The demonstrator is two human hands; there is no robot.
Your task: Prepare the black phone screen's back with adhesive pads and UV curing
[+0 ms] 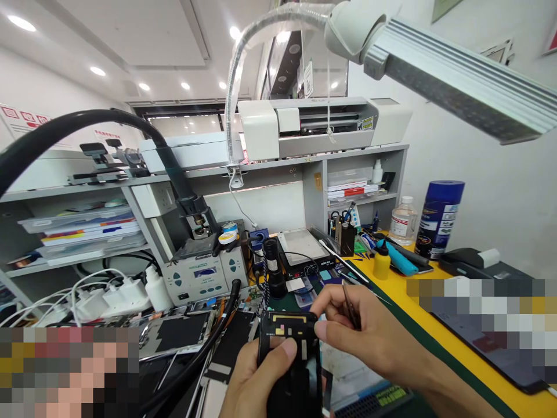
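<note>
My left hand [263, 377] is closed around an opened black smartphone [300, 389], its thumb pressed on the inner side. Gold-coloured and grey patches show near the phone's top edge. At the phone's upper right corner, my right hand [361, 331] has thumb and forefinger pinched against the edge; any small part between them is hidden. Thin dark tweezers [349, 305] are tucked in the curled fingers of that hand. Below it lies a pale work mat [348, 371], partly covered by the hands.
Phone parts and screens [183, 331] crowd the left. A black hose [217, 331] runs across them from the soldering station [204, 276]. Behind the phone stand a black flashlight-like cylinder [273, 267] and a heating plate [302, 247]. At right are a yellow bottle [382, 262] and blue spray can [439, 217].
</note>
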